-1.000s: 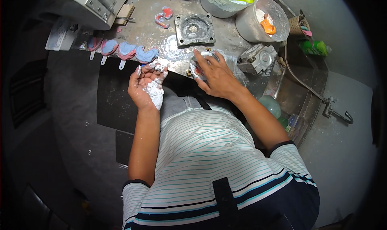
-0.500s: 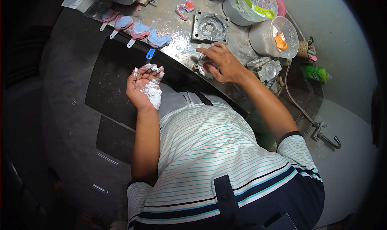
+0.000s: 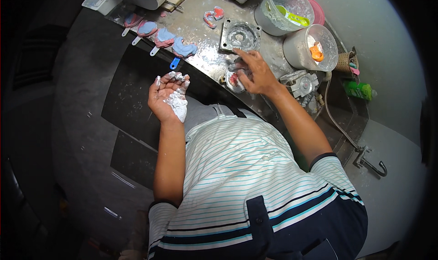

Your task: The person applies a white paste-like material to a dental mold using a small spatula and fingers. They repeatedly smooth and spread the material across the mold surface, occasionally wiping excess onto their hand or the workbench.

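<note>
Palm up and fingers curled, my left hand (image 3: 159, 102) cups a mound of wet white plaster-like paste (image 3: 179, 108); the fingertips are smeared with it too. It hangs in front of the bench edge. My right hand (image 3: 261, 77) is over a small round metal flask (image 3: 236, 87) at the near edge of the bench, thumb and fingers apart. Red and whitish material shows inside the flask. The fingertips look smeared grey, and whether they touch the flask cannot be made out. Just beyond the right fingers lies a square metal flask half (image 3: 225, 41) with a round hollow.
Several dental impression trays (image 3: 183, 49) with blue and pink material line the left edge. Red-and-blue U-shaped pieces (image 3: 211, 21) lie behind. Two plastic tubs (image 3: 292, 50) with scoops stand right, near another metal flask (image 3: 301, 83), a hose (image 3: 329, 107) and a green bottle (image 3: 359, 90).
My right hand has drawn slightly to the right, uncovering more of the red material in the small flask. My left hand keeps its cupped pose. The whole view has shifted a little.
</note>
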A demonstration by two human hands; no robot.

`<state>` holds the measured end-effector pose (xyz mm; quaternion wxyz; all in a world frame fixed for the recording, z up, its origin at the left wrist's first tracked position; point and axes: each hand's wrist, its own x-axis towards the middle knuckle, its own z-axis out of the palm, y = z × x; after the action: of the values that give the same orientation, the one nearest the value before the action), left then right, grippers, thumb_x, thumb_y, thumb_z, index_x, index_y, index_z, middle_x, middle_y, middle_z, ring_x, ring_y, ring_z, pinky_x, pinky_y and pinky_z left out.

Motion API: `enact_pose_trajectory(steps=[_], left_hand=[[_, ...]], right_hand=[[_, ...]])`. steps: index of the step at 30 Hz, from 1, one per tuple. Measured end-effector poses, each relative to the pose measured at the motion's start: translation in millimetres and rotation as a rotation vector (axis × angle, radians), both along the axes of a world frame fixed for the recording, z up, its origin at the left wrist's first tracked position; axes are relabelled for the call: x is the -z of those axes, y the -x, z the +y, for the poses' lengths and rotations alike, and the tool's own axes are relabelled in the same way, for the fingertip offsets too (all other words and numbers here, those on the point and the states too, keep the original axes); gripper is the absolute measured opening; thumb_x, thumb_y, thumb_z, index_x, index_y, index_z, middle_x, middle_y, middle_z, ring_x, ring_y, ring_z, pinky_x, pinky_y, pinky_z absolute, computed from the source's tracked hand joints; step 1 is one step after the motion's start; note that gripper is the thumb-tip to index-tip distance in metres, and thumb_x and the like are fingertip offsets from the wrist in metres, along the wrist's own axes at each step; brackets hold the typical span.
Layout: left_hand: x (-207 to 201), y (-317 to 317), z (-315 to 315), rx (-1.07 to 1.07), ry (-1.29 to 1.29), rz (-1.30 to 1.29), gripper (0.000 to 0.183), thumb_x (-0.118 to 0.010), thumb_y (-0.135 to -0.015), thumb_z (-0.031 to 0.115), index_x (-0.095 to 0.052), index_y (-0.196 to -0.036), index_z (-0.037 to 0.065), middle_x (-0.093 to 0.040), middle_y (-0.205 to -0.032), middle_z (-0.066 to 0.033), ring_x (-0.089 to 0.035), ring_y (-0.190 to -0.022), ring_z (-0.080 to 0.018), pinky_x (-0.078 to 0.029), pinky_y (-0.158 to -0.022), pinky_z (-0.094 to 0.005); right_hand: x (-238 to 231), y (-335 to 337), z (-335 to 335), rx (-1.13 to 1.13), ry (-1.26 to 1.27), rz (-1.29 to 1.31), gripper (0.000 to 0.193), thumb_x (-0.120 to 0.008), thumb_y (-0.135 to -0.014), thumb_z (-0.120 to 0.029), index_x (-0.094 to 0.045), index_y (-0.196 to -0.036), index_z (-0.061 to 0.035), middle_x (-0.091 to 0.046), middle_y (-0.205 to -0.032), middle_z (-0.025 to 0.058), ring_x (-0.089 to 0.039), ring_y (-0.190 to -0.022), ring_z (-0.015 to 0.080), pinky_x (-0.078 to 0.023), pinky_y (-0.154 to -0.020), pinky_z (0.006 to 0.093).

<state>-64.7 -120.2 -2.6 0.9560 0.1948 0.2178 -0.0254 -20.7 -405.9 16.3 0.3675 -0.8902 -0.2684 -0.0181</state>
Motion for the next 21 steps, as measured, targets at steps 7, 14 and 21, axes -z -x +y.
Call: enact_pose_trajectory(steps=[7, 14, 21], left_hand=[[-13, -31, -16, 0.128, 0.014, -0.045, 0.041, -0.054, -0.094, 0.031, -0.065, -0.1, -0.008, -0.069, -0.095, -0.0213, -0.067, -0.093, -0.0372, -0.055, -0.09, -0.0463], [-41, -55, -79, 0.317, -0.159, 0.051, 0.031, -0.051, -0.097, 0.034, -0.066, -0.095, 0.007, -0.068, -0.093, -0.0125, -0.063, -0.078, -0.029, -0.055, -0.065, -0.0397], [-121, -32, -249, 1.141, -0.279, -0.101, 0.038, -0.05, -0.096, 0.037, -0.051, -0.071, 0.009, -0.049, -0.069, -0.0054, -0.046, -0.055, -0.0174, -0.039, -0.046, -0.0316]], right_hand=[[-61, 50, -26, 0.326, -0.043, -0.121, 0.056, -0.068, -0.079, -0.009, -0.055, -0.132, 0.0024, -0.069, -0.087, 0.0148, -0.065, -0.086, 0.0283, -0.044, -0.099, 0.0429], [-110, 175, -249, 1.449, -0.142, -0.413, 0.025, -0.071, -0.082, -0.013, -0.072, -0.105, -0.0027, -0.071, -0.082, 0.0119, -0.069, -0.075, 0.0251, -0.052, -0.075, 0.0343], [-93, 351, -415, 2.211, 0.047, -0.693, 0.03, -0.069, -0.085, -0.028, -0.066, -0.084, 0.0018, -0.064, -0.069, 0.0157, -0.065, -0.065, 0.0289, -0.05, -0.061, 0.0383]])
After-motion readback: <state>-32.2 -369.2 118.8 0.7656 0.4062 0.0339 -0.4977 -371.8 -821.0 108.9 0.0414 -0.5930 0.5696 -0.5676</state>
